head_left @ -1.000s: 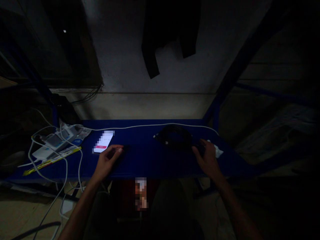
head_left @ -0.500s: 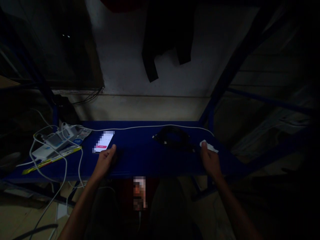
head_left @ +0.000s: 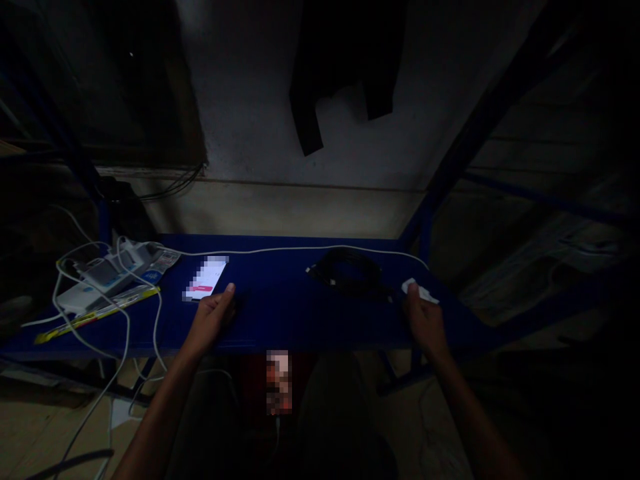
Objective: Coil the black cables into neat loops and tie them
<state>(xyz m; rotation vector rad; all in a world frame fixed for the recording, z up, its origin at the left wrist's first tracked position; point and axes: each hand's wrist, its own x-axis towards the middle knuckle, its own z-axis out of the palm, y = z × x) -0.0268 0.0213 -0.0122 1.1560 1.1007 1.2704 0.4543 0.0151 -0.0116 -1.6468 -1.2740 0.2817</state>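
My left hand (head_left: 214, 315) is closed in a fist, thumb uppermost, over the front part of the blue table (head_left: 280, 307); nothing shows in it. Just beyond it lies a phone (head_left: 206, 279) with a lit, partly blurred screen. On the right, my right hand (head_left: 425, 327) is also closed, its thumb overlapping a small white crumpled piece (head_left: 425, 293), perhaps tissue. Whether the fingers grip that piece or it lies behind them, I cannot tell. A coiled black cable (head_left: 345, 270) with light connector ends rests left of this hand.
A white power strip (head_left: 83, 293) with plugs, tangled white cables and a yellow strip-like wrapper (head_left: 95, 317) occupy the table's left end. Below the front edge, a second lit phone (head_left: 279, 383) has a cable attached. Blue frame posts (head_left: 425, 223) rise at both sides. Dark clothing (head_left: 345, 60) hangs behind.
The view has shifted slightly. Both hands keep their closed shape and stay nearly in place; the left sits slightly farther right of the phone. The objects on the table look unmoved.
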